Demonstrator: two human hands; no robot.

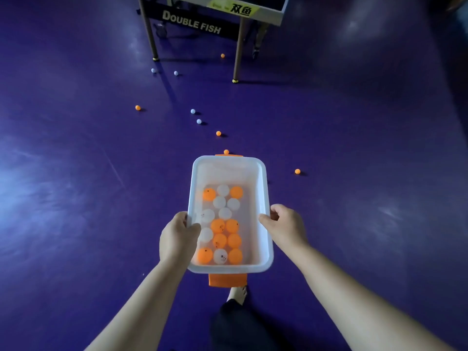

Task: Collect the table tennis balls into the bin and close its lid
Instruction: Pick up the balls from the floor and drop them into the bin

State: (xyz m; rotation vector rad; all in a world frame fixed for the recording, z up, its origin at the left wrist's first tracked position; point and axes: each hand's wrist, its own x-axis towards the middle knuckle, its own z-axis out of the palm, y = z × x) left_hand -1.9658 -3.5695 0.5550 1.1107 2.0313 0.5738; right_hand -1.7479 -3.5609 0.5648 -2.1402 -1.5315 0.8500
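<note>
The head view showed the open white bin point(266, 198) held between 2 hands. The left hand point(177, 236) curled round the bin's left rim, the right hand point(287, 224) round its right rim. Orange and white balls point(225, 226) lay inside the bin; loose balls point(218, 133) lay on the floor point(76, 173) beyond it.

both hands carrying clear bin point(266, 198) over purple floor point(76, 198). left hand point(177, 236) grips left rim, right hand point(286, 224) grips right rim, thumbs hooked over edge. mix of orange and white balls inside point(222, 224), piled toward near end. orange latch point(226, 279) hanging off near end. loose balls scattered on floor point(218, 133) ahead, trail leading toward double fish table point(192, 22). one orange ball point(297, 171) off right of bin.
</note>
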